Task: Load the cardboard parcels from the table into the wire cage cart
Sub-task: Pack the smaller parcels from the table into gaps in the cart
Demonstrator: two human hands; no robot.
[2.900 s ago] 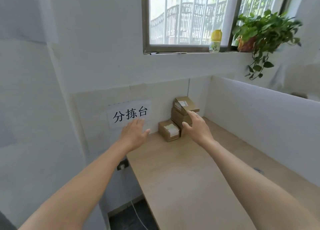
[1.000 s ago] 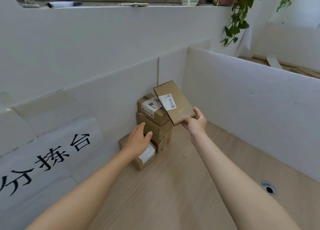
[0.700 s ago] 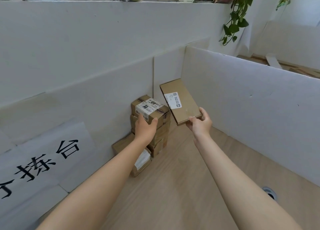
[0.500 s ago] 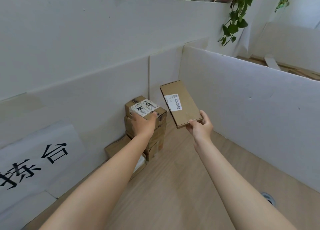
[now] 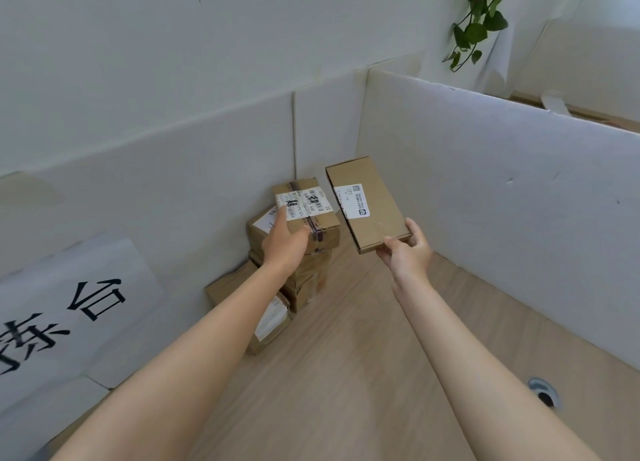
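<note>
Our right hand (image 5: 405, 252) pinches a flat, brown, rectangular cardboard parcel (image 5: 375, 214) with a white label, thumb and fingers closed round its near end, holding it tilted and clear of the light wooden table (image 5: 346, 374), probably so it can travel one-handed; at nine o'clock from it our left hand (image 5: 285, 244) curls its fingers over the near side of a small, taped, brown cardboard box (image 5: 313, 211) atop the brown parcel stack (image 5: 311, 273) in the table's twelve o'clock corner, seemingly to take two at once; whether that box has left the stack we cannot tell; the wire cage cart is out of view, so we cannot say what it holds.
</note>
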